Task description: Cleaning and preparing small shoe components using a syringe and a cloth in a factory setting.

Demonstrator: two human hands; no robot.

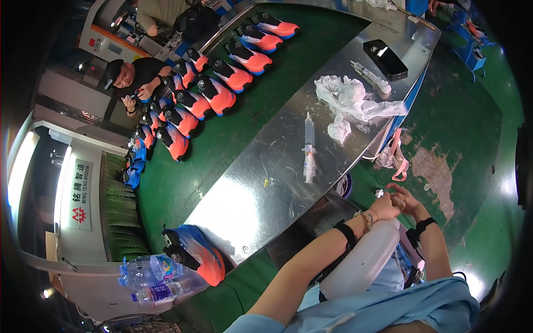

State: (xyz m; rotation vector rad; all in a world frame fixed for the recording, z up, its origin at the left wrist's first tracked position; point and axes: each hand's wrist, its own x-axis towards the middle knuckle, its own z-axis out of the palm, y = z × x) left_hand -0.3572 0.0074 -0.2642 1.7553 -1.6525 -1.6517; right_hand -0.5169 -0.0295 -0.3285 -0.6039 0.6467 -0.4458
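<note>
My left hand (387, 205) and my right hand (408, 201) meet beyond the table's near edge at the lower right. Both have bent, closed fingers, brought close together; anything between them is too small or hidden to name. A small shiny silver-white piece (379, 193) shows beside the left fingers. Below the hands lies a long, smooth, pale rounded form (363, 260); I cannot tell if it is a container or a covered leg. On the metal tabletop nearest my hands lies a clear plastic syringe (309, 149), with a small crumpled white wad (339, 129) beyond it.
A second syringe (371, 76), crumpled white cloth (347, 95) and black phone (385, 59) lie farther along the metal strip (277, 188). Rows of orange-blue shoes (216, 95) stand on green; one shoe (194, 252) sits near left by plastic bottles (152, 272). A co-worker (130, 77) sits opposite. Pink straps (398, 158) hang off the edge.
</note>
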